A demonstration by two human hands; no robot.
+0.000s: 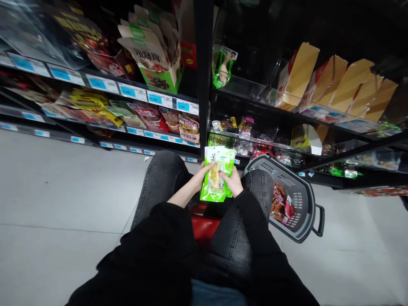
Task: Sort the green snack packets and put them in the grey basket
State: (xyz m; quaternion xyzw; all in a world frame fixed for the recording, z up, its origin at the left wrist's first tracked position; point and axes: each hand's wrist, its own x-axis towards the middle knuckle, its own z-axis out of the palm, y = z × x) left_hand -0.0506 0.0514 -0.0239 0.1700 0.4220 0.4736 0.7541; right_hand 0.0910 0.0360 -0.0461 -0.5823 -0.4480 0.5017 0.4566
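Note:
Between my knees I hold a small stack of green-and-white snack packets [214,187] with a clear window that shows pale yellow food. My left hand [200,175] grips the stack's left edge, its thumb lying over the front. On the right edge, my right hand [233,180] is closed round the packets, thumb pressed on the front one. Fingers behind the stack are hidden. Beyond the packets stands the shelf's black upright post [204,76]. A grey shopping basket [302,212] rests on the floor by my right knee, with red snack packs [280,206] inside.
Shelves with blue price tags [155,99] run along the left, bearing bagged snacks [148,117] and a green-and-white box [159,68]. At the right, several open cardboard boxes [299,76] stand on a shelf. Under me is something red [204,227]. Grey floor tiles [63,187] surround me.

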